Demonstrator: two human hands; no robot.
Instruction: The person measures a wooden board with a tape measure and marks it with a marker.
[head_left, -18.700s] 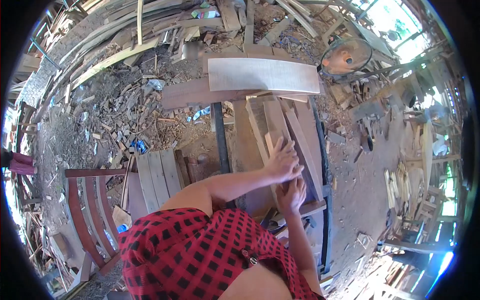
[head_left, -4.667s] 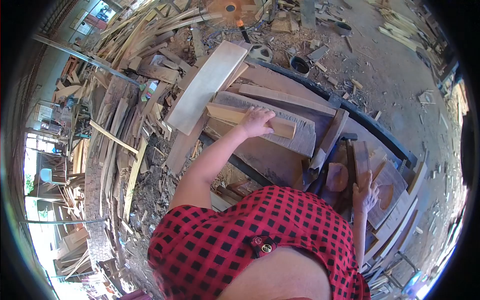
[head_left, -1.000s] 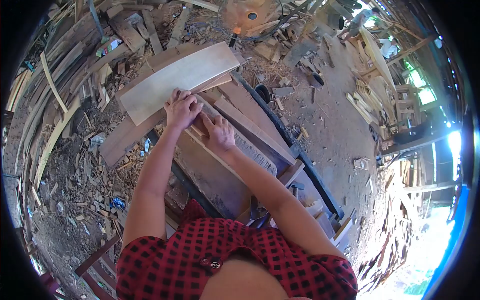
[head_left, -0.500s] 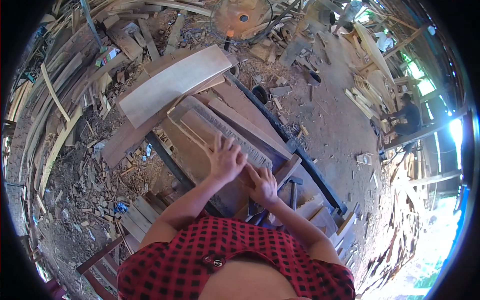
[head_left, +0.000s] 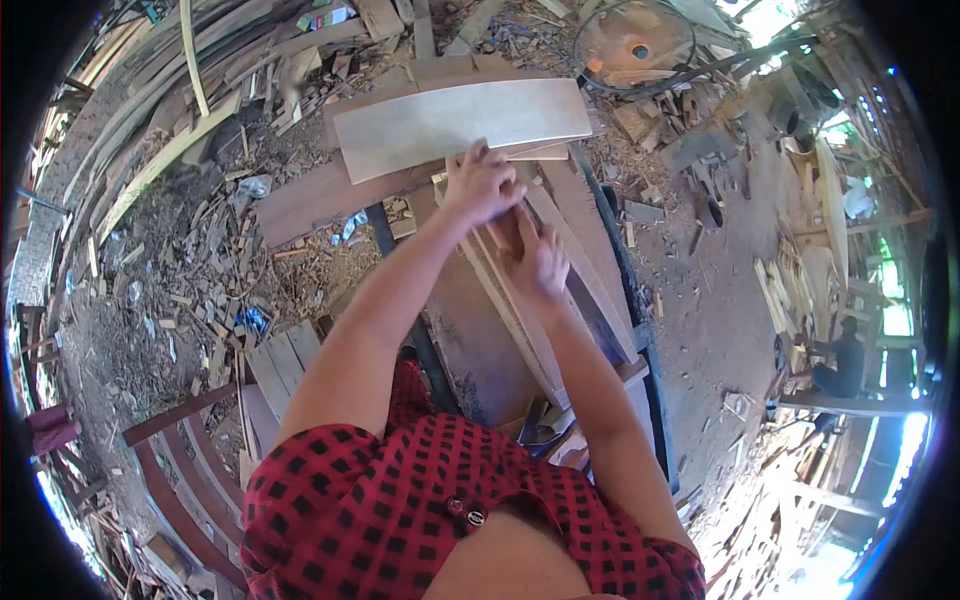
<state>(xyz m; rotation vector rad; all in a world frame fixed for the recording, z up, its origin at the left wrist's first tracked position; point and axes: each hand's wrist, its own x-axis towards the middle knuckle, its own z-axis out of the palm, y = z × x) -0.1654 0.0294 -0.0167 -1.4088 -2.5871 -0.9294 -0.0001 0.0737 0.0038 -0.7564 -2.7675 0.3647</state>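
Observation:
My left hand [head_left: 482, 190] is closed over the front of a reddish-brown wooden hand plane [head_left: 506, 234], near the far end of the bench. Behind it, my right hand [head_left: 540, 265] grips the rear of the same tool. Both arms reach well forward. Beneath the plane lies a long narrow board [head_left: 520, 340], partly covered by my hands and forearm. The plane's underside and blade are hidden. A second thick plank [head_left: 600, 305] runs alongside on the right. Just beyond my left hand, a pale curved wooden panel [head_left: 450, 125] lies crosswise.
Dark metal tools [head_left: 540, 430] lie at the bench's near end. A slatted wooden frame [head_left: 190, 470] stands at left. Scrap wood and shavings [head_left: 190, 260] litter the floor. A round wire-caged fan [head_left: 635, 50] is ahead; another person [head_left: 840, 360] sits far right.
Both hands have pushed the hand plane forward along the board, from the near part to the far end. My arms have straightened, and the view has shifted with my head.

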